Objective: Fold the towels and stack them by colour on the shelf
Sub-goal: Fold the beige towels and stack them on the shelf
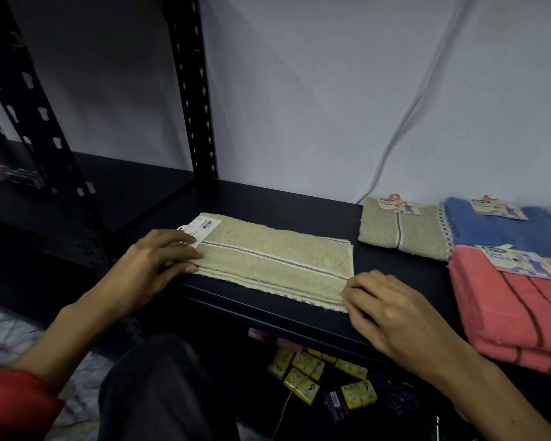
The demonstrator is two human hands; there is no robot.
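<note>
A beige towel point(277, 259) with a grey stripe lies partly folded on the black shelf point(299, 202), a white tag at its far left corner. My left hand point(159, 259) pinches the towel's left end, fingers curled over the folded edge. At the near right corner, my right hand point(392, 310) grips the layered edge with curled fingers. To the right sit a folded beige towel point(404, 230), a blue towel point(506, 230) and a stack of coral towels point(516, 310), each with a paper label.
Black perforated shelf posts point(194, 100) stand at the left and back. A white cable point(407, 119) runs down the wall. Yellow soap packets point(303, 377) lie on the level below, beside my dark trouser leg point(159, 393).
</note>
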